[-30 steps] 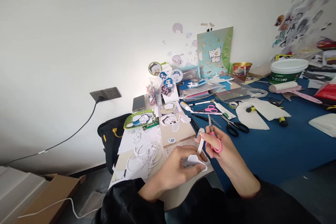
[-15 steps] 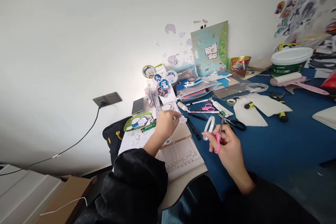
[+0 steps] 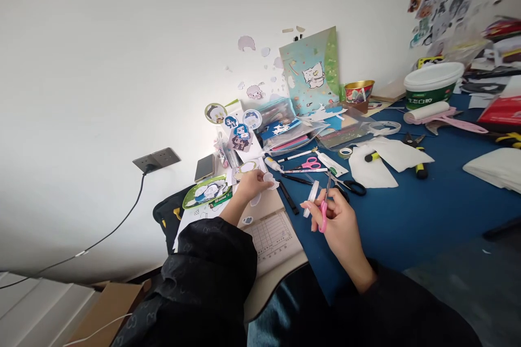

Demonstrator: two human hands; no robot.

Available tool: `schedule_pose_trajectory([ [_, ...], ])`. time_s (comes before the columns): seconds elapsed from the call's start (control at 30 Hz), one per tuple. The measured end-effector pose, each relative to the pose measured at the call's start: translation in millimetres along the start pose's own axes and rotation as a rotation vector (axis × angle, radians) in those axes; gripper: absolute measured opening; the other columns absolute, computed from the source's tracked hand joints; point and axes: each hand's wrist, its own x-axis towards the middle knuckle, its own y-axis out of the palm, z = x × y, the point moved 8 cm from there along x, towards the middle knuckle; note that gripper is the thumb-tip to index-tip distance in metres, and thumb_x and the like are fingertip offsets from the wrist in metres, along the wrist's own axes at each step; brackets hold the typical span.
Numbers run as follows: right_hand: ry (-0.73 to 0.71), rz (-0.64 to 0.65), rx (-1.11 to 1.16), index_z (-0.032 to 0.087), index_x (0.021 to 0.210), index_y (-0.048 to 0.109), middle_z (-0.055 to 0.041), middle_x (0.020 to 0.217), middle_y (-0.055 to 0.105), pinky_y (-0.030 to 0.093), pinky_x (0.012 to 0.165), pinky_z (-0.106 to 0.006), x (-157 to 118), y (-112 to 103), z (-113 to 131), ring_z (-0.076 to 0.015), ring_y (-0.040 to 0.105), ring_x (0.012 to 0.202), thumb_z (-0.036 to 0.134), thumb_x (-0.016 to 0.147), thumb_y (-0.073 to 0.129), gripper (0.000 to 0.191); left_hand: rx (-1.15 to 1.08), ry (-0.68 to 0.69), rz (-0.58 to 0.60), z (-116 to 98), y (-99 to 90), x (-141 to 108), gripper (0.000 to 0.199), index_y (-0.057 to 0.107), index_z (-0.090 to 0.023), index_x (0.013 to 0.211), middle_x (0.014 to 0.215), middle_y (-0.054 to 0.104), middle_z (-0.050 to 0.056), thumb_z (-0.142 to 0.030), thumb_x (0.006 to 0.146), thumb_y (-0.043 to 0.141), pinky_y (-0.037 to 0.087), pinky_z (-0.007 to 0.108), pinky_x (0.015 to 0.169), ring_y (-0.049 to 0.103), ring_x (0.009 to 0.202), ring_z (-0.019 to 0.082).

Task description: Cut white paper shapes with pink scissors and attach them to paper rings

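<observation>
My left hand (image 3: 249,185) is closed in a pinch on a small pale paper cutout (image 3: 270,180), above the open notebook (image 3: 271,200). In my right hand (image 3: 341,221) is a small pair of pink-handled scissors (image 3: 324,217), its blades pointing up. A roll of clear tape (image 3: 311,198) is held between the thumb and fingers of that same hand. Another pale cutout (image 3: 255,199) lies on the notebook under my left hand, and a small sticker-like piece (image 3: 247,220) lies nearer to me. My left fingertips partly cover the cutout they grip.
A phone (image 3: 204,167) and a green tray of cutouts (image 3: 188,195) lie at left. Beyond my hands are a black marker (image 3: 288,197), pink scissors (image 3: 311,163), black scissors (image 3: 355,187) and plastic bags (image 3: 293,141). A white tub (image 3: 432,87) and pink roller (image 3: 451,118) stand further right.
The view has swung slightly right. My left fingers, curled before, now stretch out and pinch the pale cutout. My right hand keeps its hold on the scissors and tape roll.
</observation>
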Motion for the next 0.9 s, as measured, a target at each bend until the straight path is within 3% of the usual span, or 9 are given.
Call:
schedule_pose_trajectory([
  [0.2, -0.017, -0.004, -0.003, 0.023, 0.073, 0.043, 0.0034, 0.069, 0.062, 0.041, 0.043, -0.024, -1, 0, -3, -0.0093, 0.051, 0.041, 0.037, 0.072, 0.074, 0.034, 0.081, 0.030, -0.083, -11, -14.1, -6, 0.031, 0.059, -0.016, 0.093, 0.081, 0.064, 0.006, -0.039, 0.072, 0.067, 0.039, 0.027, 0.058, 0.061, 0.075, 0.022],
  [0.3, -0.022, 0.005, -0.005, 0.023, 0.072, 0.042, 0.0038, 0.069, 0.061, 0.040, 0.044, -0.024, -1, 0, -5, -0.0091, 0.050, 0.042, 0.035, 0.072, 0.074, 0.034, 0.121, 0.097, -0.125, -18, -30.4, -21, 0.025, 0.062, -0.016, 0.095, 0.092, 0.067, 0.009, -0.037, 0.085, 0.052, 0.043, 0.029, 0.066, 0.062, 0.082, 0.023],
  [0.4, -0.024, 0.018, -0.012, 0.024, 0.072, 0.042, 0.0038, 0.068, 0.061, 0.041, 0.044, -0.024, -1, 0, -4, -0.0094, 0.049, 0.042, 0.034, 0.075, 0.072, 0.031, 0.187, 0.181, -0.092, -22, -37.3, -49, 0.028, 0.066, -0.017, 0.085, 0.092, 0.070, 0.010, -0.034, 0.090, 0.044, 0.045, 0.034, 0.075, 0.063, 0.085, 0.024],
  [0.53, -0.032, 0.020, -0.047, 0.025, 0.073, 0.042, 0.0032, 0.068, 0.062, 0.042, 0.044, -0.026, -2, 0, -2, -0.0113, 0.050, 0.042, 0.036, 0.075, 0.072, 0.032, 0.281, 0.245, -0.039, -19, -26.3, -89, 0.030, 0.068, -0.017, 0.097, 0.113, 0.067, 0.014, -0.036, 0.089, 0.047, 0.041, 0.044, 0.094, 0.057, 0.109, 0.031],
  [0.67, -0.043, 0.033, -0.073, 0.025, 0.073, 0.041, 0.0018, 0.070, 0.064, 0.041, 0.044, -0.026, -3, 1, -3, -0.0117, 0.051, 0.042, 0.037, 0.075, 0.071, 0.033, 0.350, 0.276, -0.045, -18, -11.3, -113, 0.041, 0.059, -0.018, 0.119, 0.133, 0.055, 0.016, -0.042, 0.087, 0.052, 0.037, 0.051, 0.100, 0.046, 0.125, 0.034],
  [0.8, -0.064, 0.030, -0.109, 0.024, 0.074, 0.042, 0.0021, 0.070, 0.063, 0.041, 0.046, -0.026, -3, 0, -1, -0.0111, 0.051, 0.042, 0.037, 0.076, 0.070, 0.031, 0.402, 0.305, -0.161, -18, -17.3, -125, 0.052, 0.052, -0.014, 0.127, 0.130, 0.056, 0.017, -0.035, 0.081, 0.062, 0.042, 0.048, 0.097, 0.051, 0.119, 0.034],
  [0.9, -0.061, 0.026, -0.141, 0.024, 0.076, 0.044, 0.0023, 0.069, 0.063, 0.043, 0.048, -0.027, -4, 0, 1, -0.0114, 0.051, 0.044, 0.036, 0.078, 0.069, 0.027, 0.384, 0.273, -0.166, -10, -20.5, -132, 0.025, 0.064, -0.016, 0.106, 0.108, 0.067, 0.013, -0.027, 0.084, 0.057, 0.051, 0.040, 0.080, 0.062, 0.097, 0.030],
])
